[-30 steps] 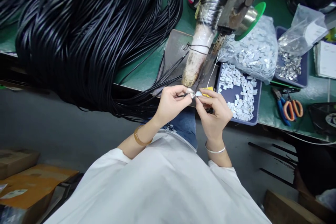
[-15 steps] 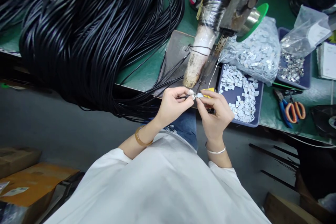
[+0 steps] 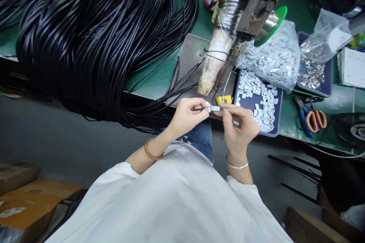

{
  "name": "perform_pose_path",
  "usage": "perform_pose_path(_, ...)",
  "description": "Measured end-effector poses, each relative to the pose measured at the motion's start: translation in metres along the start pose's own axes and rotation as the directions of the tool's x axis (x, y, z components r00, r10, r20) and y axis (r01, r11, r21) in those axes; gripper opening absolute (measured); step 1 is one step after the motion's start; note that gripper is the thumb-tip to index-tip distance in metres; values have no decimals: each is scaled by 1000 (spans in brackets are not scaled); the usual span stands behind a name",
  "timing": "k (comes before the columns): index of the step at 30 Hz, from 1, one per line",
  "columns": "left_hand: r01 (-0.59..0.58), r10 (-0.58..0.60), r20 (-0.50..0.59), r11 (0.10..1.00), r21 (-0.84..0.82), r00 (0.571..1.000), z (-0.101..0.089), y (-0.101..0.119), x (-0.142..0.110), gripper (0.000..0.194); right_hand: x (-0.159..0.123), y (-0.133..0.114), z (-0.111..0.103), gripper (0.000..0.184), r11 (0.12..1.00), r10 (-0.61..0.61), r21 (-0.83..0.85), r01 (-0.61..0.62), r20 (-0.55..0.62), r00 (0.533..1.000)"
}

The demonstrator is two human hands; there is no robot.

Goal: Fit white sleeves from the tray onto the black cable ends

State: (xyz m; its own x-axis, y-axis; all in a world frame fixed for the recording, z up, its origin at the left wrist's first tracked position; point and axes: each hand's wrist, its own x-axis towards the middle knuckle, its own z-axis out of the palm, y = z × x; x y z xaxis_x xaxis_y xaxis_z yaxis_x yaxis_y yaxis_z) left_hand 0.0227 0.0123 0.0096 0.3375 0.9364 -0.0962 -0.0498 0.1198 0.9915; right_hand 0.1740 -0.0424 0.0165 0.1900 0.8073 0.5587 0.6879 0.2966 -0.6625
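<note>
My left hand (image 3: 188, 117) is closed, thumb and forefinger pinching a thin black cable (image 3: 200, 109) close to its end. A small flat connector (image 3: 216, 108), metal with a pale blue-white face, sticks out to the right of those fingertips, which have white coverings. Just right of the connector is my right hand (image 3: 241, 121), fingers bent and slightly apart, a little blurred, with nothing visible between them. Whether a fingertip still touches the connector is hard to see. A yellow block (image 3: 224, 100) lies just beyond, and a thin pale wire (image 3: 227, 83) hangs down to it.
Black cable bundles (image 3: 94, 45) cover the left bench. A wrapped duct (image 3: 212, 60) comes down ahead, beside a solder-like wire spool (image 3: 270, 24). To the right are a tray of small pale pieces (image 3: 247, 115), a filled plastic bag (image 3: 275, 59), metal parts (image 3: 313, 74) and orange-handled scissors (image 3: 315, 119).
My right hand has drawn back to the right and its fingers have come off the connector, which now shows more fully. My left hand keeps its pinch on the cable, slightly lower.
</note>
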Motion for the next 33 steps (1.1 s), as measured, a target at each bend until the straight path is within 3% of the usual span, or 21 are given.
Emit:
perform_pose_path(2, -30, 19, 116, 995, 91, 993, -4, 0, -7, 13, 3, 0, -10, 10, 999, -36, 2, 37, -221, 975)
perform_pose_path(4, -94, 31, 275, 971, 219, 961, -10, -1, -15, 15, 7, 0, -23, 10, 991, -135, -50, 127, -463, 876)
perform_pose_path(5, -130, 37, 325, 954, 270, 945, -14, -2, -19, 16, 10, 0, -30, 12, 988, -152, -76, 132, -519, 841)
perform_pose_path(6, -158, 52, 334, 940, 301, 941, -18, -3, -23, 16, 13, 1, -36, 17, 992, -125, -85, 94, -522, 843)
perform_pose_path(8, -200, 135, 206, 919, 340, 969, -27, -4, -28, 18, 17, 6, -47, 21, 993, 33, -89, -72, -378, 925)
perform_pose_path(10, -240, 286, -37, 861, 449, 957, -38, -5, -29, 18, 21, 17, -53, 14, 963, 201, -147, -225, -165, 966)
perform_pose_path(12, -225, 429, -186, 738, 637, 884, -48, -7, -25, 17, 24, 33, -54, 13, 930, 274, -254, -267, -9, 962)
perform_pose_path(13, -195, 467, -203, 671, 716, 860, -53, -8, -21, 16, 26, 41, -53, 14, 917, 285, -306, -256, 53, 957)
perform_pose_path(16, -147, 485, -193, 578, 803, 853, -63, -14, -5, 13, 36, 59, -46, 10, 917, 283, -354, -186, 246, 927)
perform_pose_path(17, -148, 491, -213, 596, 789, 845, -66, -16, 1, 10, 39, 62, -44, 8, 919, 281, -358, -166, 300, 912)
perform_pose_path(19, -161, 489, -325, 717, 678, 810, -70, -17, 12, 4, 47, 62, -41, 6, 909, 279, -402, -114, 381, 882)
perform_pose_path(21, -209, 410, -476, 883, 420, 778, -75, -15, 20, 9, 55, 58, -41, 8, 868, 274, -497, -20, 445, 853)
perform_pose_path(23, -264, 271, -504, 961, 89, 820, -79, -8, 21, 22, 62, 51, -42, 11, 809, 261, -577, 109, 520, 814)
perform_pose_path(25, -241, 175, -327, 954, -175, 929, -80, 3, 13, 35, 70, 45, -43, 12, 742, 267, -634, 215, 575, 773)
perform_pose_path(26, -187, 147, -170, 949, -255, 974, -80, 9, 6, 39, 73, 42, -42, 13, 706, 288, -663, 250, 590, 754)
perform_pose_path(27, -112, 122, 14, 948, -297, 992, -78, 14, -2, 39, 77, 40, -41, 14, 666, 318, -694, 273, 596, 738)
perform_pose_path(28, -27, 95, 214, 954, -298, 972, -75, 19, -10, 38, 80, 38, -39, 14, 627, 351, -722, 292, 597, 721)
perform_pose_path(30, 127, 19, 520, 961, -245, 854, -67, 25, -26, 33, 85, 35, -35, 15, 550, 413, -769, 325, 589, 695)
perform_pose_path(32, 264, -57, 649, 937, -227, 759, -56, 25, -38, 33, 87, 34, -32, 18, 485, 447, -796, 362, 582, 680)
perform_pose_path(33, 334, -96, 661, 911, -244, 744, -49, 22, -43, 34, 86, 34, -32, 19, 458, 455, -803, 382, 581, 675)
